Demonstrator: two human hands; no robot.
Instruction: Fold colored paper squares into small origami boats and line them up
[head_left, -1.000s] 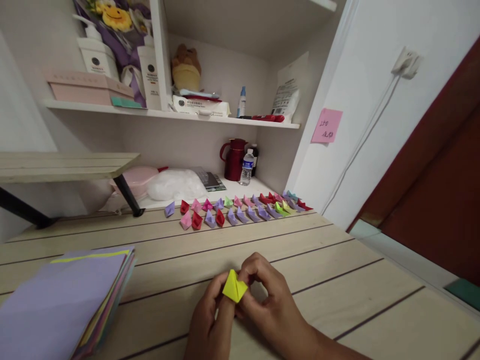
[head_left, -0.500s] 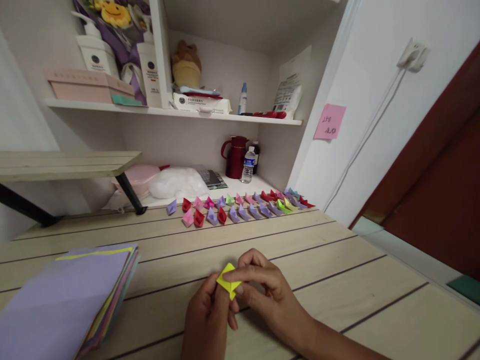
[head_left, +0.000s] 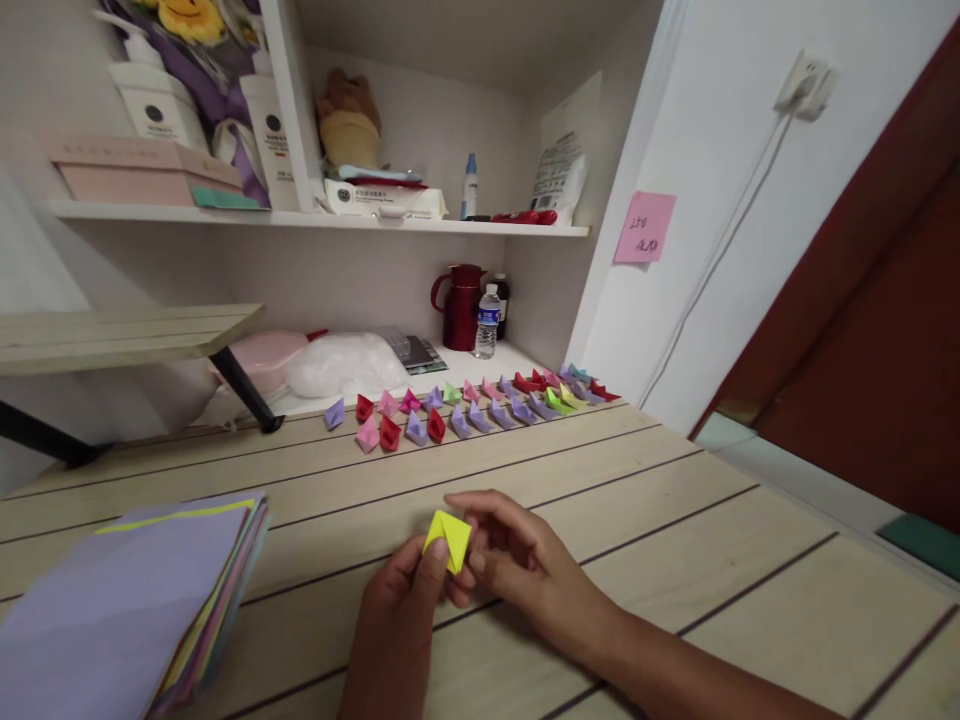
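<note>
A small square of folded yellow origami paper (head_left: 454, 535) is pinched in my left hand (head_left: 405, 590), the thumb lying over its lower left part and the fingers beneath. Diagonal fold edges show on its upper face. Close by on the right is my right hand (head_left: 532, 560), its index finger stretched above the paper's right corner and its thumb apart from it. Whether its other fingertips touch the paper's right edge I cannot tell. Farther back stand two rows of small folded paper boats (head_left: 459, 424) in purple, red, pink, green and yellow.
A stack of coloured paper sheets (head_left: 120, 590), purple on top, lies at the left of the wooden table (head_left: 600, 480). Behind are a raised wooden stand (head_left: 127, 335), a white plastic bag (head_left: 349, 365), a dark red jug (head_left: 461, 308) and a water bottle (head_left: 487, 322).
My right index finger has lifted off the yellow paper and the hand has opened slightly. The paper has turned in my left hand, whose thumb now lies across its face. The view has shifted slightly.
</note>
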